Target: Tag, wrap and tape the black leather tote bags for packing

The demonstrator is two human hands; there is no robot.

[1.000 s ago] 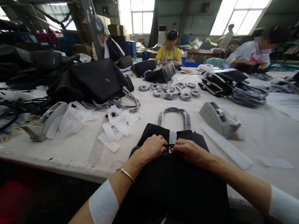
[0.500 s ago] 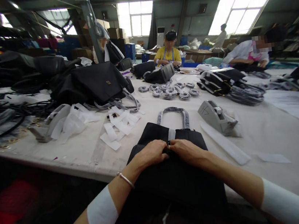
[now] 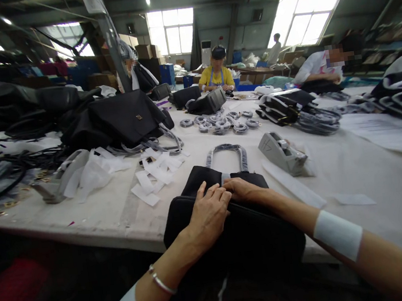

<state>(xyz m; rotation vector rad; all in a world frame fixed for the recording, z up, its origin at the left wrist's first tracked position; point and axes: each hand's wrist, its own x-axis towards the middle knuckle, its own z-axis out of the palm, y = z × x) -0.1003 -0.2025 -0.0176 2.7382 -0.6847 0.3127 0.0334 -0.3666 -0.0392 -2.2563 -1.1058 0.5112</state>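
Note:
A black handbag (image 3: 234, 235) lies at the near table edge, its wrapped handle (image 3: 225, 148) standing up in an arch at the far side. A pale strip (image 3: 224, 178) runs over its top in the middle. My left hand (image 3: 209, 213) rests on the bag's upper edge with its fingers apart, the fingertips close to my right hand. Curled over the middle of the bag's top, my right hand (image 3: 242, 189) grips it by the strip. The fingertips of the right hand are partly hidden, and the clasp area is covered.
A grey tape dispenser (image 3: 283, 154) stands at the right of the bag. White paper pieces (image 3: 155, 173) lie at the left, near a second dispenser (image 3: 60, 179). Wrapped coils (image 3: 219, 122), black bags (image 3: 118, 117) and stacked bag parts (image 3: 287, 104) lie farther back. Several people work around the table.
My left hand has gone from pinching at the bag's middle to lying over its upper edge, fingers spread. The bag's near part has tilted up. The view has shifted slightly.

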